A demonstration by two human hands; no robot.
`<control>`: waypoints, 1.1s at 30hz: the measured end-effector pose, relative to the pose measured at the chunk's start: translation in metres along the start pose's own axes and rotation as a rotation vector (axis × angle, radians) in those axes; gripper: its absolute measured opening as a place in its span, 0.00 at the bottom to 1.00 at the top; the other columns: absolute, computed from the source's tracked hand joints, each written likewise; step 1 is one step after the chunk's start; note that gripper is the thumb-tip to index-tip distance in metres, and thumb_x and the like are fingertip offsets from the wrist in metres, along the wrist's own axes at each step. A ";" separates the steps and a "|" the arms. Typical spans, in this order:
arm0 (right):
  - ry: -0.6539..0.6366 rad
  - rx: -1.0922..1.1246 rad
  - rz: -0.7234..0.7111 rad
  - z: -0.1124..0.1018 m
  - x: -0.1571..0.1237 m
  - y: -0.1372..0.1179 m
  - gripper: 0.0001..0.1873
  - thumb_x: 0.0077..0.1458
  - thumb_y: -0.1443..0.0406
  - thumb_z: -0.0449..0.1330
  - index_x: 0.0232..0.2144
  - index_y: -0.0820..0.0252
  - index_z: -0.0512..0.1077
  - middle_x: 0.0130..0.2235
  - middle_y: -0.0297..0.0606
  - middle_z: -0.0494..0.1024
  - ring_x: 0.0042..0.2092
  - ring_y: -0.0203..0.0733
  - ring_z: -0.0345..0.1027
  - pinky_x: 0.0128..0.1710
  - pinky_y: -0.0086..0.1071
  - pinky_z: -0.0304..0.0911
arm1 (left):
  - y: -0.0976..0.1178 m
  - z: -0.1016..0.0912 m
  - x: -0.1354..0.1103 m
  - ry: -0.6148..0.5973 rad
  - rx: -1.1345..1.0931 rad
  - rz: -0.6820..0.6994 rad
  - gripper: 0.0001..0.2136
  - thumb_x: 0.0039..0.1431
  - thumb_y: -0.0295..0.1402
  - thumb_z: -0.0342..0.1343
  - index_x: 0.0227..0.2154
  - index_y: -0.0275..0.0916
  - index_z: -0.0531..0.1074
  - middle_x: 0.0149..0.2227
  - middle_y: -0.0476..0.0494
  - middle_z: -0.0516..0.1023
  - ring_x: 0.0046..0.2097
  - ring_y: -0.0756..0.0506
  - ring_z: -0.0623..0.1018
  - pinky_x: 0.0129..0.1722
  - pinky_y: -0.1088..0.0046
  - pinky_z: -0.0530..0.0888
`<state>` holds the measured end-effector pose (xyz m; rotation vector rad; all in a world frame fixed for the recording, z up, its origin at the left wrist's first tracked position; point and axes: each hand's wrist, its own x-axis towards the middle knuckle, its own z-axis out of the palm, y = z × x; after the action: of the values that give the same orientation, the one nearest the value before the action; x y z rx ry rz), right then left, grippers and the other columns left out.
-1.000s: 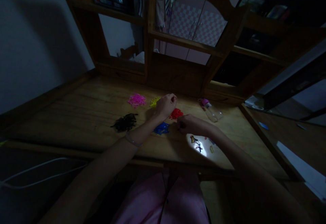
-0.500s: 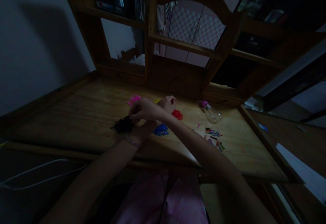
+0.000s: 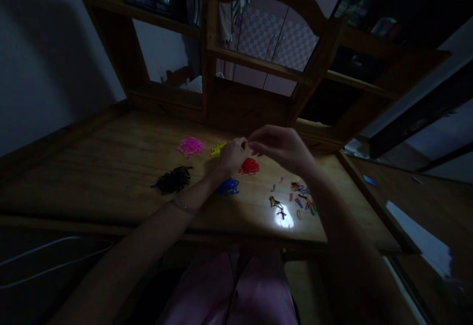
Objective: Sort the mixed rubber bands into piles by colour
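Note:
My left hand is closed, its fingertips raised over the desk between the yellow pile and the red pile. My right hand meets it fingertip to fingertip, thumb and fingers pinched and slightly blurred. Anything between the fingers is too small to make out. Around my left arm lie a pink pile, a black pile and a blue pile, all of thin, stringy pieces that look like small rubber bands. Below my right hand lies a dark multicoloured linked piece.
Several small mixed-colour pieces are scattered beside my right forearm. The wooden desk has a shelved back with a mirror. A white sheet lies on the brown surface at the right. The room is dim.
My right hand has left the black pile and moved right to my left hand's fingertips. The black pile is uncovered. My right arm now hides the clear bottle, and the view has shifted slightly.

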<state>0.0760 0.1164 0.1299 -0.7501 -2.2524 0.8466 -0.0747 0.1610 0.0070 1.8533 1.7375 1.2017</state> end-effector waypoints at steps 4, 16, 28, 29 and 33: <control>0.135 -0.179 0.224 -0.068 -0.072 0.034 0.17 0.55 0.54 0.63 0.40 0.60 0.77 0.39 0.42 0.80 0.37 0.42 0.75 0.36 0.34 0.71 | -0.004 0.007 0.004 0.085 0.057 0.069 0.09 0.63 0.30 0.51 0.35 0.40 0.76 0.35 0.44 0.80 0.36 0.45 0.78 0.35 0.72 0.70; 0.002 -0.501 0.670 -0.075 -0.211 0.103 0.10 0.51 0.57 0.62 0.32 0.58 0.76 0.35 0.40 0.80 0.34 0.41 0.73 0.32 0.31 0.66 | -0.004 0.010 0.003 0.073 0.069 0.062 0.10 0.61 0.33 0.50 0.35 0.41 0.77 0.34 0.45 0.81 0.34 0.46 0.77 0.34 0.74 0.69; 0.189 -0.515 0.640 -0.056 -0.198 0.105 0.11 0.52 0.56 0.63 0.32 0.59 0.75 0.34 0.40 0.77 0.32 0.41 0.70 0.30 0.31 0.63 | -0.007 0.011 0.003 0.058 0.055 0.070 0.11 0.61 0.34 0.50 0.36 0.41 0.77 0.35 0.44 0.82 0.35 0.46 0.77 0.33 0.74 0.69; 0.210 -0.507 0.590 -0.056 -0.192 0.107 0.10 0.53 0.58 0.63 0.33 0.59 0.75 0.35 0.40 0.77 0.32 0.40 0.70 0.30 0.31 0.64 | -0.007 0.011 0.003 0.057 0.059 0.068 0.11 0.61 0.34 0.50 0.36 0.41 0.77 0.35 0.44 0.82 0.35 0.46 0.77 0.33 0.74 0.69; 0.190 -0.494 0.395 -0.052 -0.165 0.112 0.09 0.55 0.64 0.61 0.40 0.58 0.76 0.42 0.41 0.75 0.35 0.38 0.70 0.34 0.31 0.65 | -0.007 0.011 0.005 0.048 0.071 0.066 0.11 0.61 0.34 0.50 0.36 0.40 0.78 0.34 0.44 0.82 0.34 0.46 0.77 0.33 0.74 0.69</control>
<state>0.2520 0.0949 0.0254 -1.4710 -2.1892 0.3537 -0.0721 0.1700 -0.0030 1.9525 1.7785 1.2339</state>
